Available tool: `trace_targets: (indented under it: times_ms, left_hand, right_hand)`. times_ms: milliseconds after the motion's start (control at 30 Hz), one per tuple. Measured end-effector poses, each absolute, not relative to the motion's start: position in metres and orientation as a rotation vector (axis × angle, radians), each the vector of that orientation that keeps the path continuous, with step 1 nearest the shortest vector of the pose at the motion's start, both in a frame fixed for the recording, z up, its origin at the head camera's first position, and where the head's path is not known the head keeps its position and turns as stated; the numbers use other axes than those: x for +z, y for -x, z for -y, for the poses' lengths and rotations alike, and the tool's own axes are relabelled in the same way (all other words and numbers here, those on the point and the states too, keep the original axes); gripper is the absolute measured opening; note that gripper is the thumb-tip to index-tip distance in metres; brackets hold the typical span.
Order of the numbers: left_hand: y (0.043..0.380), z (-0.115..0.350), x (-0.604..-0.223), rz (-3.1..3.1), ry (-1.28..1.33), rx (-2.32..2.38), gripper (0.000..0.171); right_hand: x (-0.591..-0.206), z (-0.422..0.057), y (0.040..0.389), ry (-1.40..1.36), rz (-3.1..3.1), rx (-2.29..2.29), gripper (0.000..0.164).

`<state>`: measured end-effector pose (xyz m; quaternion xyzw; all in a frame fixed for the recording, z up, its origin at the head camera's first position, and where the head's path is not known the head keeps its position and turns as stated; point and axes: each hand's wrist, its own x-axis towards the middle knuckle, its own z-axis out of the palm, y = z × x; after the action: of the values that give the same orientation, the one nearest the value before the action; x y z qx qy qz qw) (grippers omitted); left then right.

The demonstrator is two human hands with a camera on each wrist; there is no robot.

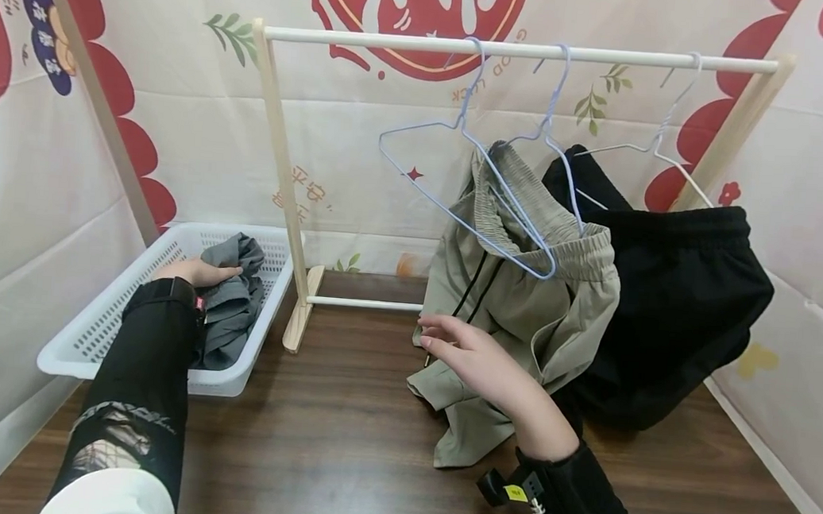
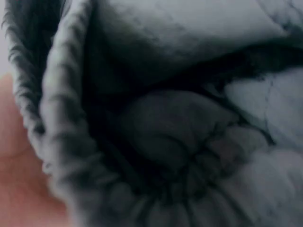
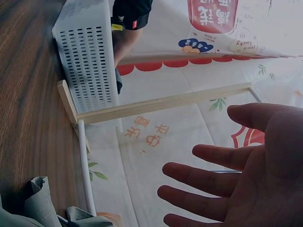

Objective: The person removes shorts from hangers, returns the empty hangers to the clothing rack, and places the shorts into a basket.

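Observation:
In the head view my left hand reaches into the white basket and grips crumpled grey elastic-waist pants. Up close, the left wrist view shows their gathered waistband, with part of the hand at its left edge; the fingertips are hidden. My right hand is held in front of the khaki pants, holding nothing. Its fingers are spread and nearly straight in the right wrist view. The khaki pants hang from the rack with a black drawstring, beside black shorts.
A rack with a white top rail and wooden legs stands on the brown wooden tabletop. One blue hanger hangs in front of the khaki pants without a garment on it. Printed cloth encloses the back and sides.

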<state>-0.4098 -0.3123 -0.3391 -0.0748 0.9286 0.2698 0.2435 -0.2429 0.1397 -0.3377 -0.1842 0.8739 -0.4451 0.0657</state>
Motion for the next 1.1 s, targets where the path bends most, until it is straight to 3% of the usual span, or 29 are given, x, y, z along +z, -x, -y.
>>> trace_targets:
  times_ms: [533, 833, 1100]
  left_hand:
    - [0.404, 0.319, -0.332, -2.632, 0.251, 0.835, 0.105]
    - [0.400, 0.311, -0.327, -2.862, 0.242, 0.815, 0.084]
    - [0.394, 0.307, -0.318, -3.008, 0.163, 0.789, 0.081]
  right_hand:
    - [-0.332, -0.141, 0.239, 0.537, -2.711, -1.303, 0.043]
    - [-0.333, -0.142, 0.239, 0.549, -2.727, -1.300, 0.044]
    - [-0.333, -0.142, 0.237, 0.555, -2.751, -1.287, 0.047]
